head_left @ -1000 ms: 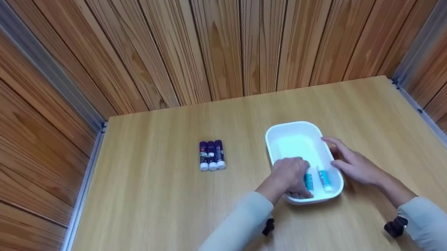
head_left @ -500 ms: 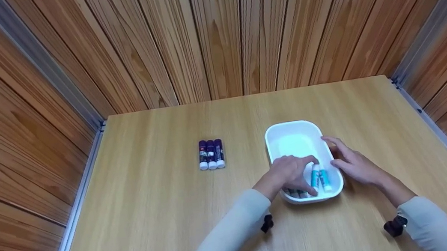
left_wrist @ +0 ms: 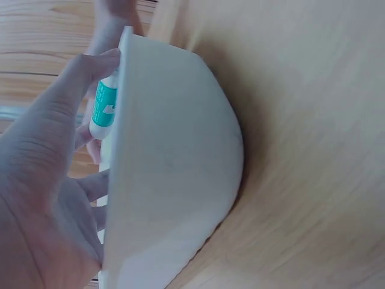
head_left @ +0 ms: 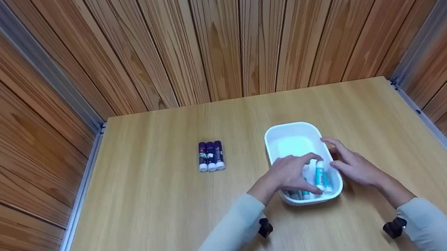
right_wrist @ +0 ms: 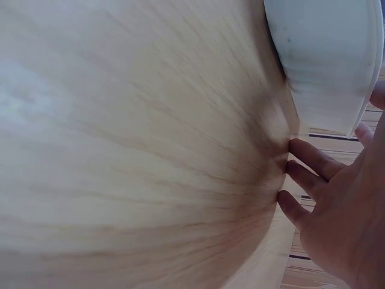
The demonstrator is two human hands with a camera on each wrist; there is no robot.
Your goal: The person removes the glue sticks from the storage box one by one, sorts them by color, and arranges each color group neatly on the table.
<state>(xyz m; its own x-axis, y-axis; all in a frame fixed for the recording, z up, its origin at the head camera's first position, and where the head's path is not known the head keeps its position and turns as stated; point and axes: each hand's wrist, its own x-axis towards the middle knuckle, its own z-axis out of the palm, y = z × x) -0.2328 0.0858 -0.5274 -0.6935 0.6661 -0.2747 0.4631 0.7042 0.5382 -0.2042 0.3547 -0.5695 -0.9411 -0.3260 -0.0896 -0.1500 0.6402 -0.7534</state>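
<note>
A white plastic tray (head_left: 294, 137) stands right of centre on the table. Over its near end, my left hand (head_left: 284, 176) pinches a teal-and-white glue stick (head_left: 320, 175) lengthwise between thumb and index finger. That glue stick (left_wrist: 104, 103) shows just above the tray's rim in the left wrist view. Beside it in the tray lies another teal glue stick (head_left: 327, 183), partly covered. More sticks (head_left: 295, 195) lie below my left palm, mostly hidden. My right hand (head_left: 356, 166) touches the tray's right side, fingers relaxed, with several fingertips (right_wrist: 295, 146) down at the table surface.
Three dark purple glue sticks (head_left: 210, 156) with white ends lie side by side on the table (head_left: 153, 216), left of the tray. Wood-panelled walls (head_left: 216, 35) and metal edge strips (head_left: 76, 222) enclose the table.
My left hand has shifted slightly right over the tray, its thumb and index finger carrying a teal glue stick toward the one at the right. My right hand stays in place.
</note>
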